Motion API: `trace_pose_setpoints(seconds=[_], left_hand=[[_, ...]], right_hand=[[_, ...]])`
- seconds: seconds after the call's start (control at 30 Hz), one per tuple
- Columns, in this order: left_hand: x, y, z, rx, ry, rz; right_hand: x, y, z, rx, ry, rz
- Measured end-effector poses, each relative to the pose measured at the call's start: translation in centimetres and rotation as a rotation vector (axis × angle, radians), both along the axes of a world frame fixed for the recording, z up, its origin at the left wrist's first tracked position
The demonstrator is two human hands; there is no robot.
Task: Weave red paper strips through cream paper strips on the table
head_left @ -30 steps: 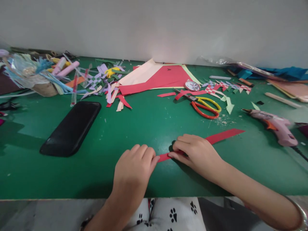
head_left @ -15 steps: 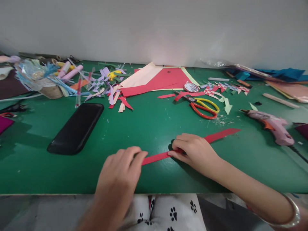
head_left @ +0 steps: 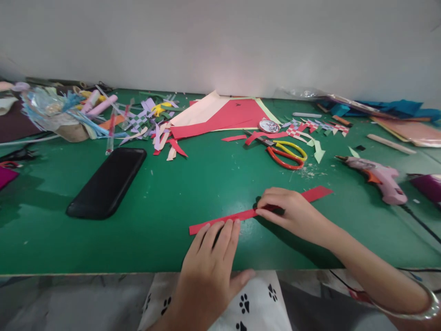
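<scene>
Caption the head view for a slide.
Left hand resting on a red paper strip, right hand pinching it, at a green table.

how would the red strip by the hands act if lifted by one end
The red strip looks thin and papery, so it is probably very light. Being long and narrow, it would likely droop toward its free end.

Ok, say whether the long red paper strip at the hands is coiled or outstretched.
Outstretched: the strip shows both ends, past left hand and right hand.
</scene>
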State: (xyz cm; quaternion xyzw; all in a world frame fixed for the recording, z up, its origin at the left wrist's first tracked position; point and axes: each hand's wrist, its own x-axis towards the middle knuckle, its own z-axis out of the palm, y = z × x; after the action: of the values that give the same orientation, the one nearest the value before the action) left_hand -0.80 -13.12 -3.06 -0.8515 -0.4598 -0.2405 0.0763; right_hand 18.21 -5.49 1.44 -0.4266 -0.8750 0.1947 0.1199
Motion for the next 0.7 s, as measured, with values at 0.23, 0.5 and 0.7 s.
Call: trace_pose_setpoints(seconds=[0.23,0.5,0.7], left_hand=[[-0.8,0.0,0.8,-0.012,0.063,0.008],[-1.0,-0.2,0.4,0.014,0.129,0.013],[-0.8,-0.4,0.4,-0.026,0.093,0.042]], right_hand=[[-0.6,-1.4,-0.8,0.048,-0.008,0.065],[-0.9,-1.9,-1.8,0.199,-0.087,-0.043],[-1.2,-2.0,-1.6,0.235,-0.184,-0.07]])
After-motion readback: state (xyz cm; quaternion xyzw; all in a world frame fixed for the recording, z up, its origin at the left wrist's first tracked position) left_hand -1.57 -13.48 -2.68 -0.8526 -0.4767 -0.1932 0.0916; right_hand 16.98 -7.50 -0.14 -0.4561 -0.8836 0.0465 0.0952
